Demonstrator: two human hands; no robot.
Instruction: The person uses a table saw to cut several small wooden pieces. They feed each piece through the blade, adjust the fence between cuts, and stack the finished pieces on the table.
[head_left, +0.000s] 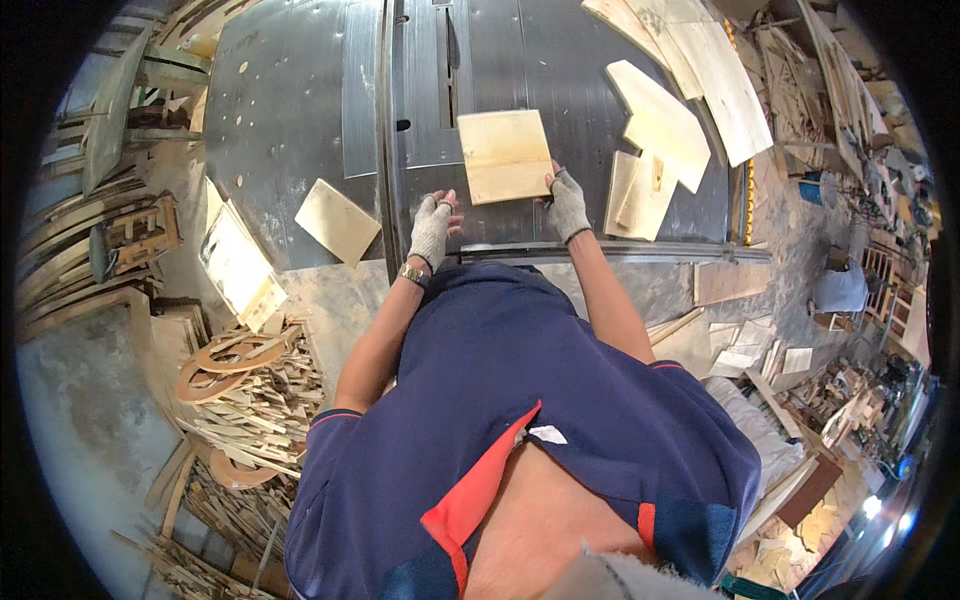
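Observation:
A square, pale wooden board [506,157] lies at or just above the dark metal saw table [290,120], near its front edge. My right hand [567,205], in a grey glove with bare fingertips, grips the board's near right corner. To the left of the board, my left hand [432,230] wears a matching glove. Its fingers are apart and hold nothing. A watch [414,274] is on my left wrist. Beyond the board, a long narrow slot [451,65] runs through the table, beside a raised metal rail [384,130].
A smaller board [338,222] rests at the table's near left corner. Several cut boards [665,125] lie on the right side. Offcuts [265,395] are heaped on the floor at left, with curved wooden pieces [225,365] on top. Another person [840,287] is at far right.

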